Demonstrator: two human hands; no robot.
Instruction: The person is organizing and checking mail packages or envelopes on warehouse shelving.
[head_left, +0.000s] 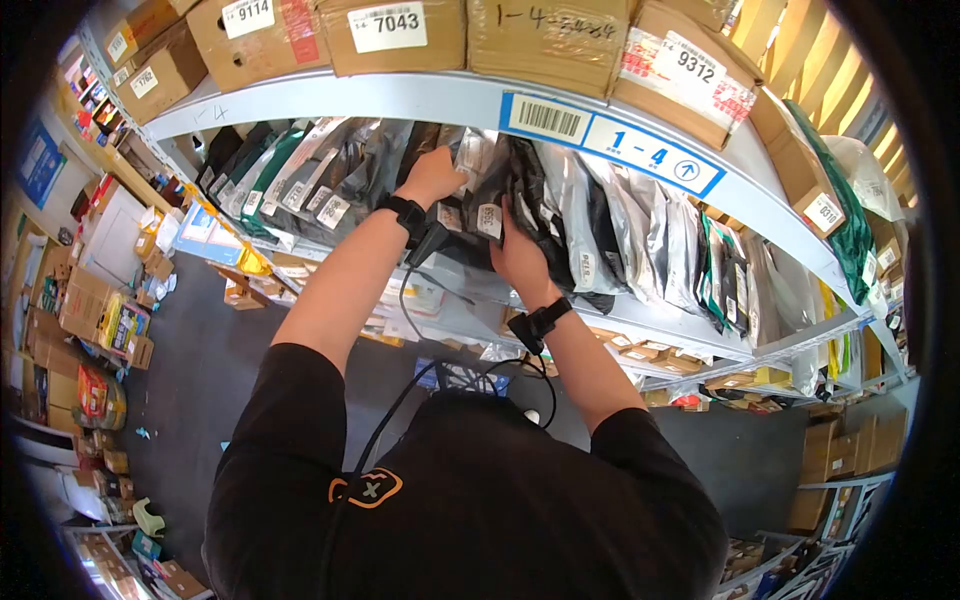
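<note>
Plastic bags [488, 190] in grey, black and green stand packed on edge across the upper middle of the frame, and both hands are among them. Left of centre, the left hand [432, 176] has its fingers curled down over the bags; the right hand [522, 258], just right and lower, lies part-open along a dark bag [527, 182], fingers mostly hidden. Whether either has hold of a bag cannot be told. Parting them well probably calls for light pressure to each side, so the labels [489, 221] face out and the thin plastic does not snag or slump. Counted: two hands, two black wrist straps [407, 213], one blue-and-white sign [612, 143], and four large boxes [395, 62] along the top centre; the bags overlap too much to count.
</note>
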